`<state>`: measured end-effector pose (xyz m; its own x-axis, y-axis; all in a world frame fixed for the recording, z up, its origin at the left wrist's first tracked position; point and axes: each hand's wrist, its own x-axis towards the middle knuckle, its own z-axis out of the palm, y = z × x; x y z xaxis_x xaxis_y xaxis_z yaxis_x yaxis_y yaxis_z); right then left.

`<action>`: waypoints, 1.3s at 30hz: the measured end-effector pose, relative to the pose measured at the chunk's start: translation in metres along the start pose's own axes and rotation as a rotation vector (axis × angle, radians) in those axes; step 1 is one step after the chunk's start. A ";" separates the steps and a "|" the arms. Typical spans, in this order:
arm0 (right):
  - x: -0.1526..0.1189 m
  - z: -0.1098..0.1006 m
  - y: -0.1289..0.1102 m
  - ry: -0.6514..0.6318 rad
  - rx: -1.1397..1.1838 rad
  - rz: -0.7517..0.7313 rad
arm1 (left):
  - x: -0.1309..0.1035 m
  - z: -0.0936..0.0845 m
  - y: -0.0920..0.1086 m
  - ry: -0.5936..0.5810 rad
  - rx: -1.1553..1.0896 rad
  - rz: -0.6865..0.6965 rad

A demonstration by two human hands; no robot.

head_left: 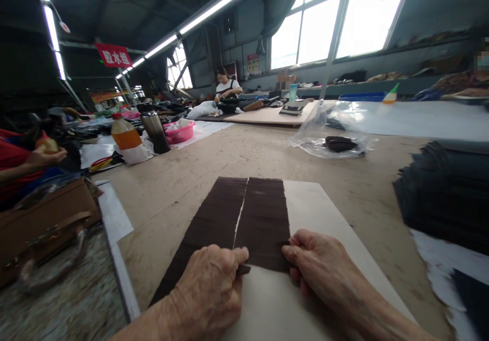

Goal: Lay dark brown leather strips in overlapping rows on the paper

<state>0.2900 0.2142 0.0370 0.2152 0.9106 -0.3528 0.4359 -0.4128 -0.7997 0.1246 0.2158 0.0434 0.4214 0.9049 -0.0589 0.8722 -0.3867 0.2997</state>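
On the table in front of me lies a large cream sheet (317, 203) with dark brown fabric-like strips on it. The left strip (214, 214) and the right strip (263, 214) lie side by side, with a thin pale gap between them. My left hand (210, 280) is closed at the near left corner of the right strip, a small dark end showing beneath its fingers. Between thumb and fingers, my right hand (317, 264) pinches the same strip's near right edge. Part of the left strip is hidden under my left hand and forearm.
A stack of dark pieces (443, 193) stands at the right. Further back are a clear plastic bag (332, 132), a steel flask (155, 131), a bottle of orange liquid (126, 138) and a pink basin (179, 132). A cardboard box (49, 224) sits left; other people work nearby.
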 end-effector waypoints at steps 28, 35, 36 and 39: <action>0.009 -0.001 0.013 0.059 -0.258 -0.107 | 0.031 -0.013 -0.006 -0.044 -0.014 0.097; 0.012 -0.001 0.009 -0.040 -0.399 -0.085 | 0.046 -0.009 -0.001 -0.067 -0.056 -0.063; 0.011 -0.001 0.006 -0.041 -0.433 -0.078 | 0.047 -0.010 -0.001 -0.075 -0.064 -0.085; 0.003 0.002 -0.006 -0.008 -0.548 -0.072 | 0.048 -0.013 0.000 -0.109 -0.095 -0.127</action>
<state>0.2863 0.2200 0.0402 0.1620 0.9361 -0.3122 0.8410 -0.2965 -0.4526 0.1419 0.2620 0.0533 0.3387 0.9187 -0.2030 0.8947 -0.2477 0.3718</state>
